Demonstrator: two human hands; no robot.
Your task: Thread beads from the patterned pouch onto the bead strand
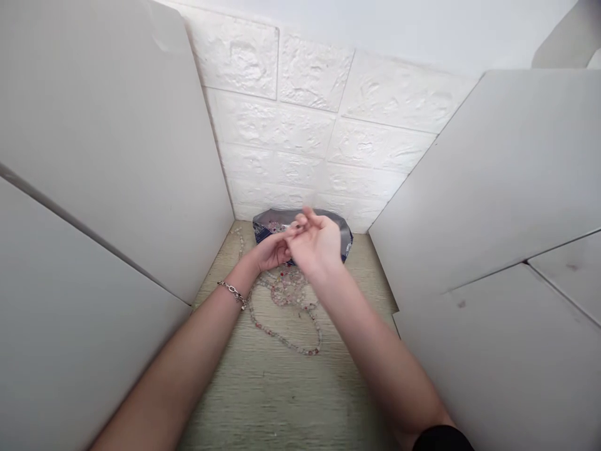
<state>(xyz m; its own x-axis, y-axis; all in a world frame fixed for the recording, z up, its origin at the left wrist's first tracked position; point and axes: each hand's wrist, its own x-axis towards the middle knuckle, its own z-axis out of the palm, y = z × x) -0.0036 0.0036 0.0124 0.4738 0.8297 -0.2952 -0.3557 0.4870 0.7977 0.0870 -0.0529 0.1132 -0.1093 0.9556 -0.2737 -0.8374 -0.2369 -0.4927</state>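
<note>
My left hand and my right hand meet in front of an open dark-blue bag with a grey lining. The left fingers are closed around part of a string of small beads, clear, pink and red, which trails from beneath them in loops over the wooden surface. Palm turned up, the right hand has its fingers bent together beside the left fingertips. Whatever those fingers pinch is too small and blurred to make out. More small pinkish beads show inside the bag's mouth.
A pale wooden surface lies below my arms. White panels stand close on the left and right. At the back is a white brick-pattern wall. A chain bracelet circles my left wrist.
</note>
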